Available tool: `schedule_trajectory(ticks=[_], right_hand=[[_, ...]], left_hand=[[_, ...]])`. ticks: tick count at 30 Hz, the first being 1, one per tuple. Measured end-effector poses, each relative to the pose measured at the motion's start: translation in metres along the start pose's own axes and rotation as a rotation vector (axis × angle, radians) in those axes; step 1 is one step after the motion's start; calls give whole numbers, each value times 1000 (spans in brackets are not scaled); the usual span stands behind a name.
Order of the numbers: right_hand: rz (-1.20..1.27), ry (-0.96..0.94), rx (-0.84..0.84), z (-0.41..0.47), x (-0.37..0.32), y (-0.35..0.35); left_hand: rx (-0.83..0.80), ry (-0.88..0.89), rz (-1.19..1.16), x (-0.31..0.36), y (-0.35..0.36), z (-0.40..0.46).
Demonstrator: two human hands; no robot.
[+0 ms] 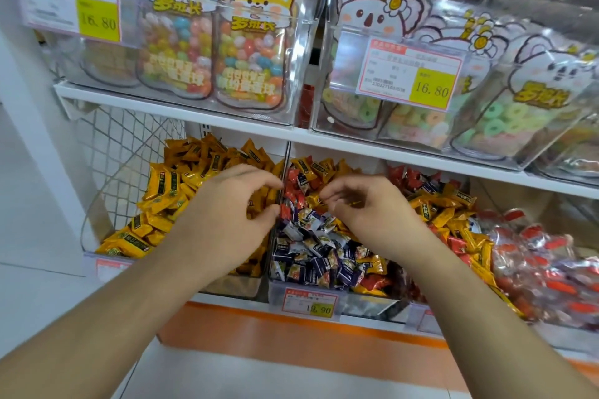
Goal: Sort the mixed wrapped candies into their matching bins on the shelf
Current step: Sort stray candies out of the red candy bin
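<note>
The left bin [107, 264] on the lower shelf holds yellow wrapped candies [168, 191]. In the middle bin [278, 293], dark blue and white candies [311, 249] lie mixed with red candies [296, 180] and yellow ones [324, 165]. My left hand [233, 204] hovers over the yellow bin beside the clear divider [286, 162], fingers loosely curled, nothing visible in it. My right hand [366, 204] hovers over the mixed pile, fingertips curled towards the left, with no candy visibly pinched.
More yellow candies [437, 210] and clear packs with red sweets [534, 253] pile up to the right. The shelf above [227, 113] carries clear boxes of jelly-bean bags [249, 52] and ring-gummy bags [505, 120]. A price tag [311, 301] hangs on the middle bin's front.
</note>
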State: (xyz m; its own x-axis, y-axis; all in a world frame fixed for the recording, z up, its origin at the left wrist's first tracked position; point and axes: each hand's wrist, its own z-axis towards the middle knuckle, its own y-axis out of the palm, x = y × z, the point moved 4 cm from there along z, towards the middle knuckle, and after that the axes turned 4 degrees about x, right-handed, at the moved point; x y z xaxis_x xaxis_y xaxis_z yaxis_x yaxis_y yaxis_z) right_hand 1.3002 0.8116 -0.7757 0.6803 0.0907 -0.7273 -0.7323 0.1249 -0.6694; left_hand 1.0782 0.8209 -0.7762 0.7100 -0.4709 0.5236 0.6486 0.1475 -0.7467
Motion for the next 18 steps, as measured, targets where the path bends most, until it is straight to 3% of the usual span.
schedule_trajectory(ticks=[4,9,14,18], right_hand=[[-121,4,116,-8,11,-18],[-231,76,229,-36,27,-46],[-235,66,229,-55,34,-57],[-229,80,254,-61,43,-67]], left_hand=[[-141,164,-57,32,28,-7],[-275,247,-78,59,72,-16],[-315,272,111,61,103,-10],[-237,230,127,63,106,-1]])
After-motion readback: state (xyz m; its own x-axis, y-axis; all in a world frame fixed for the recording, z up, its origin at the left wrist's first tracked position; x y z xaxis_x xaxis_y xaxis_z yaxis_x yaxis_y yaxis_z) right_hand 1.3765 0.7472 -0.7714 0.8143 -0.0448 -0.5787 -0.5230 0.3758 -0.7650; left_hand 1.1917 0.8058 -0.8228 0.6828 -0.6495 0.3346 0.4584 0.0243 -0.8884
